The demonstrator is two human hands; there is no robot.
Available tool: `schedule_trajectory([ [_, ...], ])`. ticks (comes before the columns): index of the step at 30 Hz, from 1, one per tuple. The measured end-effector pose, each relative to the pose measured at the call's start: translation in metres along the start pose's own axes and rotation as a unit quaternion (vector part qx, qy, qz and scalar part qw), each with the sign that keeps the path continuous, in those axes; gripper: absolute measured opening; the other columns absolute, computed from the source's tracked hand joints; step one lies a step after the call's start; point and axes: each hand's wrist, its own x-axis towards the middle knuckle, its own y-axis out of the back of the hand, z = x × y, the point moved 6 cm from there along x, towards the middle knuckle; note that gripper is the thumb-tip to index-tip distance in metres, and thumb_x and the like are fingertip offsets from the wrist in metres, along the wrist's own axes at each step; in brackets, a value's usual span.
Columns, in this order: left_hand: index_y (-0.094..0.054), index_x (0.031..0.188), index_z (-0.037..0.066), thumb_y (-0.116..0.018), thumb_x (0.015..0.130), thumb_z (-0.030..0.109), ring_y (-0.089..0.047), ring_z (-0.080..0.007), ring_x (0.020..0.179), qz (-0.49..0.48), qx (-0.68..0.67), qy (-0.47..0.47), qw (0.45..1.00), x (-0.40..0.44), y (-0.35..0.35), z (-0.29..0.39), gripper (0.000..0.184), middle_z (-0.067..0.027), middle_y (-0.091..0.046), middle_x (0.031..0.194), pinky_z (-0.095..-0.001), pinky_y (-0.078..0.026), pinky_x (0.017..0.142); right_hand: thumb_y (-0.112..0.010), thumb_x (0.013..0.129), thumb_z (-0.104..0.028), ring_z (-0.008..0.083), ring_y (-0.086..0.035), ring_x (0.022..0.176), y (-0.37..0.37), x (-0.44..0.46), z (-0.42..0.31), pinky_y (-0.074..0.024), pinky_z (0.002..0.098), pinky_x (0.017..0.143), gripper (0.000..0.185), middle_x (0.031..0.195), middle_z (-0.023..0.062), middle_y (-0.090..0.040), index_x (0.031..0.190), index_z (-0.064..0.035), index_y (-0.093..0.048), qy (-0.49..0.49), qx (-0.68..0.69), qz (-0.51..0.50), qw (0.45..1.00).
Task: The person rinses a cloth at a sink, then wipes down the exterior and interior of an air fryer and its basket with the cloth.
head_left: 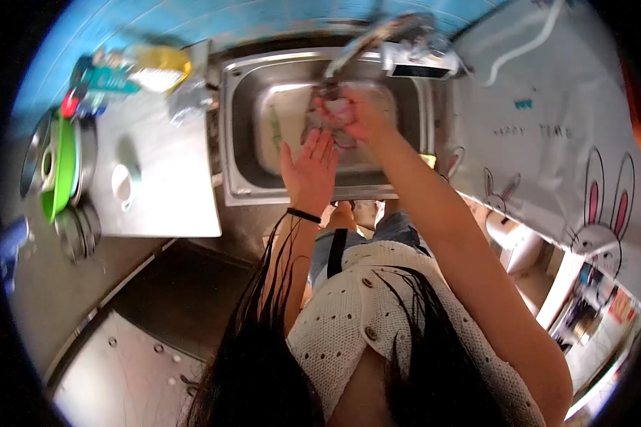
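Note:
Both my hands are over the stainless steel sink (231,135), below the faucet (356,53). My left hand (311,167) is turned palm up with its fingers stretched out, and it grips nothing. Just beside it, my right hand (367,119) is curled round a small pale, pinkish thing (340,110) under the spout. Blur and the fingers keep me from telling what this is. A greyish, red-edged shape, perhaps a cloth, lies under the hands, partly hidden. Toward the left of the basin runs a thin green strip (275,127).
Left of the sink, a white board (171,171) bears a white cup (123,185). Beyond it stand a green basin (64,167) and metal bowls (78,231). A yellow-topped package (162,67) lies behind. On the right is a rabbit-print cover (541,99) with a white hose (530,46).

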Motion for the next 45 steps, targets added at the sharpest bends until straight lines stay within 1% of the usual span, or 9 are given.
schedule_trajectory([
  [6, -0.043, 0.122, 0.000, -0.051, 0.087, 0.043, -0.044, -0.0280, 0.119, 0.179, -0.025, -0.045, 0.983, -0.050, 0.073, 0.026, 0.056, -0.0179, -0.048, 0.128, -0.0371, -0.034, 0.103, -0.044, 0.095, -0.016, 0.0197, -0.058, 0.081, -0.006, -0.006, 0.030, -0.0440, 0.0225, 0.049, 0.028, 0.112, 0.0133, -0.059, 0.120, -0.0063, -0.050, -0.152, 0.055, -0.058, 0.985],
  [15, -0.050, 0.109, 0.001, -0.054, 0.087, 0.038, -0.052, -0.0268, 0.104, 0.187, -0.066, -0.061, 0.978, -0.051, 0.088, 0.020, 0.044, -0.0171, -0.056, 0.111, -0.0365, -0.041, 0.094, -0.054, 0.091, -0.044, 0.0068, -0.032, 0.049, -0.001, 0.000, 0.004, -0.0183, 0.0201, 0.039, 0.039, 0.060, -0.0034, -0.039, 0.102, -0.0069, -0.057, -0.125, -0.292, 0.092, 0.944],
  [22, -0.052, 0.105, 0.002, -0.052, 0.089, 0.036, -0.054, -0.0278, 0.100, 0.128, -0.085, -0.025, 0.988, -0.037, 0.091, 0.005, 0.038, -0.0166, -0.059, 0.107, -0.0372, -0.043, 0.090, -0.055, 0.089, -0.048, 0.0108, -0.032, 0.042, 0.018, 0.011, -0.019, -0.0218, 0.0263, 0.037, 0.040, 0.055, -0.0003, -0.037, 0.080, -0.0094, -0.051, -0.010, -0.580, 0.193, 0.791],
  [24, -0.052, 0.105, 0.002, -0.051, 0.090, 0.037, -0.054, -0.0281, 0.100, 0.132, -0.053, -0.017, 0.990, -0.032, 0.081, -0.003, 0.038, -0.0164, -0.058, 0.108, -0.0378, -0.043, 0.090, -0.045, 0.093, -0.042, 0.0190, -0.046, 0.046, 0.063, 0.034, -0.022, -0.0338, 0.0329, 0.041, 0.040, 0.062, 0.0073, -0.050, 0.079, -0.0060, -0.056, -0.021, -0.634, 0.163, 0.756],
  [28, -0.051, 0.113, 0.009, -0.052, 0.091, 0.033, -0.054, -0.0275, 0.100, 0.090, 0.001, 0.032, 0.995, -0.007, 0.067, -0.017, 0.033, -0.0141, -0.058, 0.105, -0.0402, -0.045, 0.090, -0.037, 0.095, -0.043, 0.0227, -0.058, 0.061, 0.046, 0.016, -0.010, -0.0446, 0.0355, 0.051, 0.043, 0.081, 0.0116, -0.061, 0.093, -0.0057, -0.058, -0.058, -0.247, 0.148, 0.956],
  [30, -0.050, 0.117, 0.014, -0.053, 0.091, 0.028, -0.056, -0.0236, 0.094, 0.102, 0.027, 0.048, 0.993, 0.011, 0.045, -0.021, 0.030, -0.0102, -0.058, 0.101, -0.0413, -0.047, 0.086, -0.038, 0.095, -0.043, 0.0226, -0.060, 0.074, 0.016, -0.010, -0.009, -0.0469, 0.0341, 0.061, 0.042, 0.087, 0.0110, -0.061, 0.097, -0.0057, -0.058, -0.088, -0.216, 0.091, 0.968],
  [33, -0.050, 0.116, 0.013, -0.054, 0.092, 0.027, -0.058, -0.0188, 0.087, -0.088, 0.046, 0.019, 0.995, 0.057, 0.011, -0.023, 0.028, -0.0064, -0.058, 0.100, -0.0399, -0.050, 0.080, -0.047, 0.093, -0.037, 0.0223, -0.059, 0.092, -0.008, -0.040, -0.015, -0.0465, 0.0326, 0.080, 0.038, 0.094, 0.0089, -0.062, 0.112, -0.0052, -0.057, -0.071, -0.236, 0.040, 0.968],
  [38, -0.049, 0.114, 0.009, -0.057, 0.092, 0.024, -0.059, -0.0134, 0.076, -0.076, 0.172, 0.017, 0.982, 0.072, -0.001, -0.017, 0.028, -0.0021, -0.059, 0.092, -0.0329, -0.054, 0.069, -0.059, 0.089, -0.027, 0.0166, -0.060, 0.087, -0.015, -0.063, -0.050, -0.0479, 0.0316, 0.081, 0.040, 0.104, 0.0089, -0.063, 0.121, -0.0028, -0.054, 0.144, -0.528, 0.006, 0.837],
  [45, -0.050, 0.109, 0.005, -0.057, 0.092, 0.021, -0.061, -0.0152, 0.077, -0.010, 0.185, -0.076, 0.980, 0.065, -0.007, 0.004, 0.025, -0.0049, -0.060, 0.092, -0.0322, -0.055, 0.071, -0.057, 0.091, -0.023, 0.0156, -0.060, 0.083, 0.018, -0.056, -0.063, -0.0506, 0.0289, 0.074, 0.029, 0.100, 0.0077, -0.063, 0.112, -0.0033, -0.059, 0.065, -0.485, 0.100, 0.866],
])
